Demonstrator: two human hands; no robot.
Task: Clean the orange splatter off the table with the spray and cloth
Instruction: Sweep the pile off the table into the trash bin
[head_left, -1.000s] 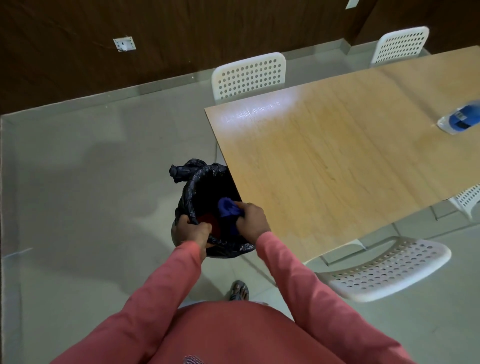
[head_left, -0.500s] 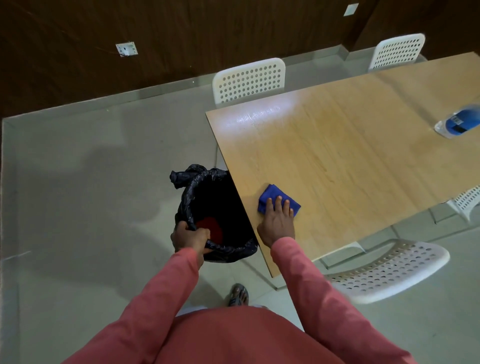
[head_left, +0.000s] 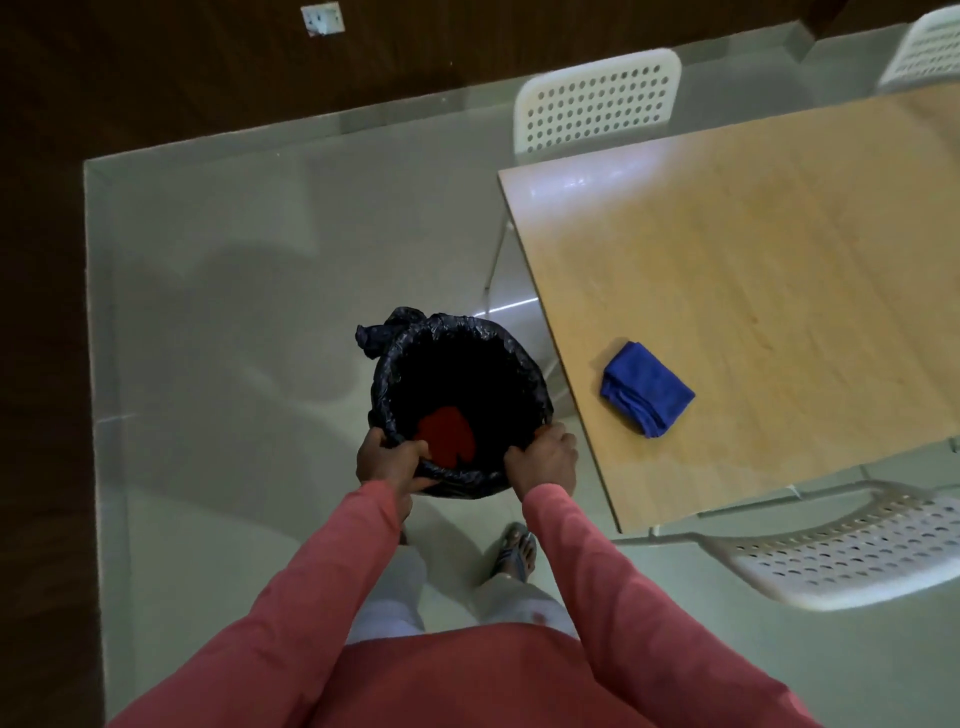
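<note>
A folded blue cloth (head_left: 647, 388) lies on the wooden table (head_left: 779, 270) near its left edge, with no hand on it. Beside the table, over the floor, is a bin lined with a black bag (head_left: 457, 364); something red lies at its bottom. My left hand (head_left: 387, 460) grips the bin's near-left rim. My right hand (head_left: 545, 460) grips the near-right rim. No spray bottle shows in this view, and I see no orange marks on the visible part of the table.
White perforated chairs stand at the table's far end (head_left: 597, 104), at the top right (head_left: 930, 47) and at the near right (head_left: 852, 551). My sandalled foot (head_left: 514, 553) stands on the grey floor below the bin. A dark wooden wall runs along the top and left.
My right hand pulled the cloth out of the bin, laid it on the table, let go and took hold of the bin's rim. The view swung left, losing the bottle at the right.
</note>
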